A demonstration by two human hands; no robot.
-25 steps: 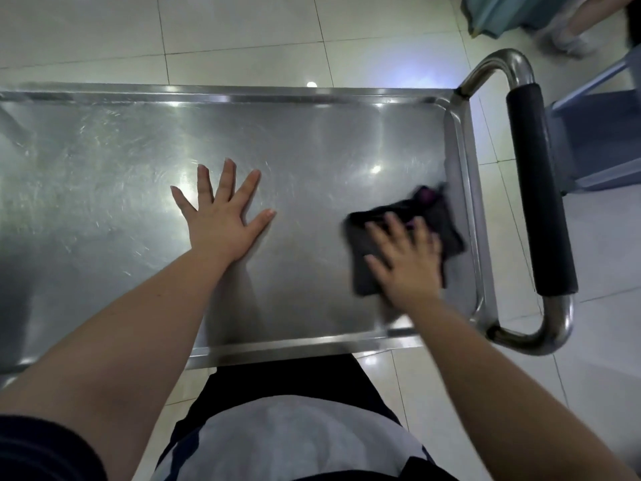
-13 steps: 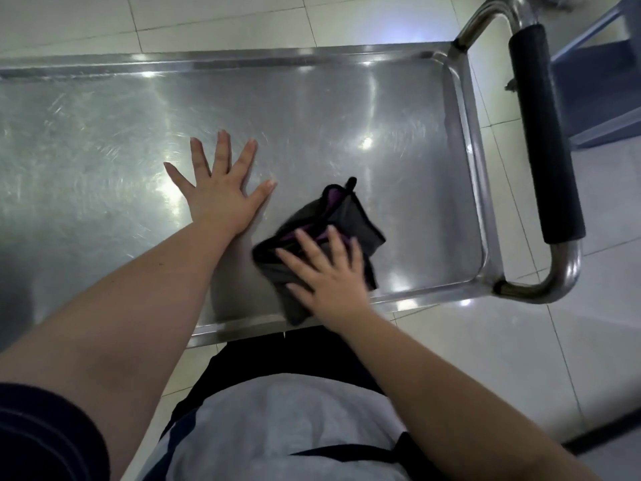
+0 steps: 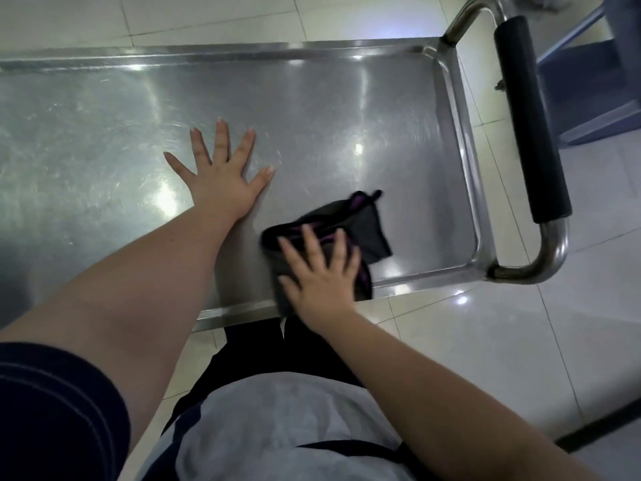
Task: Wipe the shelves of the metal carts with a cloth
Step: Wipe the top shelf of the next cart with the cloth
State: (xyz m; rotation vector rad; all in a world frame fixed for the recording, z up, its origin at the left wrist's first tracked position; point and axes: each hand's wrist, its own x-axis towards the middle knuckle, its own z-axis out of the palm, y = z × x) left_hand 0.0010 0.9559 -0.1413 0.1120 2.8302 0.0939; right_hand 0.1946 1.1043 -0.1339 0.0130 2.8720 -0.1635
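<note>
The steel cart's top shelf point(image 3: 104, 109) fills the upper part of the head view, shiny and scratched, with a raised rim. My left hand point(image 3: 222, 178) lies flat on it near the middle, fingers spread. A dark grey cloth with purple trim point(image 3: 367, 227) is bunched on the shelf near the front rim, right of centre. My right hand point(image 3: 319, 276) presses flat on the cloth with straight fingers and covers its near part.
The cart's tubular handle with a black foam grip point(image 3: 527, 119) stands at the right end. A blue-grey piece of furniture point(image 3: 596, 78) is beyond it at the upper right. Pale floor tiles point(image 3: 520, 341) surround the cart, and my torso is against the front rim.
My right hand slid the cloth from the shelf's right end toward the left and front rim, then back a little to the right. My left hand stayed planted.
</note>
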